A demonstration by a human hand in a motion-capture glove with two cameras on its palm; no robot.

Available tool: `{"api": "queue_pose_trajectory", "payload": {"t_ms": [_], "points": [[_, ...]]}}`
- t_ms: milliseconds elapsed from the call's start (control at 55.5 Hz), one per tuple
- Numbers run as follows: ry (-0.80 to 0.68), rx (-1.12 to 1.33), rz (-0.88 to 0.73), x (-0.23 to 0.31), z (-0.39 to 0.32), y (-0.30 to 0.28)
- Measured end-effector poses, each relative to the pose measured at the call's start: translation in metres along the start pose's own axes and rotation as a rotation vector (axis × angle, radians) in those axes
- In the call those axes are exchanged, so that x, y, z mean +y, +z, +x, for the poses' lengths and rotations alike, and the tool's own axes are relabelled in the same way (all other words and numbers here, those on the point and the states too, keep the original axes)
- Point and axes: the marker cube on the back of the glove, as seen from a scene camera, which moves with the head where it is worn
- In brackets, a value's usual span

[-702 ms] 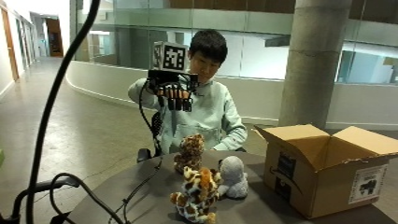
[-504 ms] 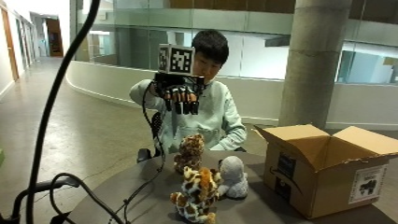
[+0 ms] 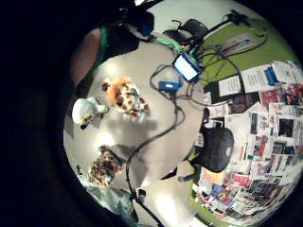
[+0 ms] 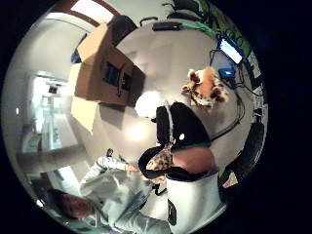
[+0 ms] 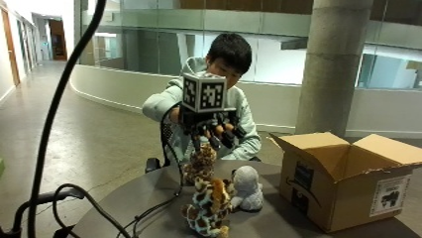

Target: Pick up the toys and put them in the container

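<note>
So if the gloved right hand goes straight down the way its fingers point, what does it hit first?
Most likely the brown spotted plush toy, directly beneath the right hand. The fingers hang relaxed just above its head, not touching. Depth is uncertain from this angle.

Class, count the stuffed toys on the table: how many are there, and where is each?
3: a brown toy nearest the person, a white toy nearest the cardboard box, and a spotted giraffe at the front. The box's inside is hidden.
</note>
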Motion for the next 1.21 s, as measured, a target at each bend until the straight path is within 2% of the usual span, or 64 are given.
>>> {"api": "queue_pose_trajectory", "payload": {"t_ms": [360, 558, 684, 810, 954, 1206], "points": [[0.052, 0.007, -0.227, -0.043, 0.010, 0.122], [0.059, 0.060, 0.028, -0.052, 0.016, 0.141], [0.071, 0.017, 0.114, -0.052, 0.020, 0.145], [0.101, -0.120, 0.093, -0.046, 0.026, 0.138], [0.077, -0.137, 0.054, -0.026, 0.021, 0.115], [-0.011, -0.134, 0.149, 0.007, -0.021, 0.004]]}}
